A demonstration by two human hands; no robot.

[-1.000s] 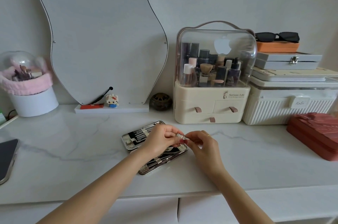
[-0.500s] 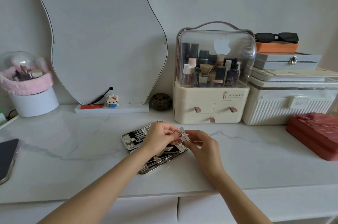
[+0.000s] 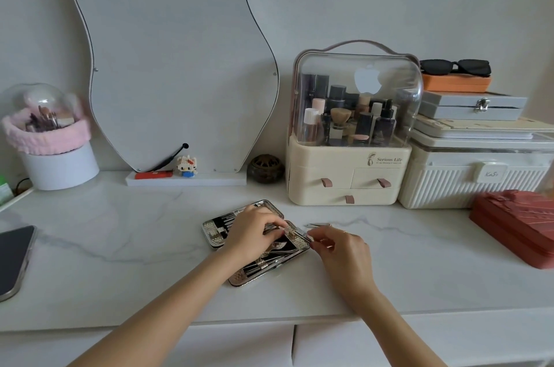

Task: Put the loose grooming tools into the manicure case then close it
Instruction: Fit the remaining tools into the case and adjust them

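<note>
The manicure case [image 3: 214,231] lies open on the white marble top, its two studded halves spread flat with metal tools strapped against black lining. My left hand [image 3: 251,231] rests on the middle of the case, fingers curled and pressing a tool down near the right half's upper edge. My right hand [image 3: 338,246] is at the case's right edge, thumb and forefinger pinched on a small silver tool [image 3: 302,235] at the rim. One loose silver tool, like tweezers [image 3: 317,225], lies on the counter just behind my right hand.
Behind stand a cream cosmetics organiser [image 3: 347,168], a white ribbed box [image 3: 476,183] with stacked cases and sunglasses, a wavy mirror [image 3: 177,66] and a brush pot [image 3: 51,138]. A red case [image 3: 518,225] lies at right, a phone [image 3: 15,258] at left.
Both hands have dropped from holding a small silver tool above the case to the case's right edge. My left hand now presses on the case. The tweezers behind my right hand are uncovered.
</note>
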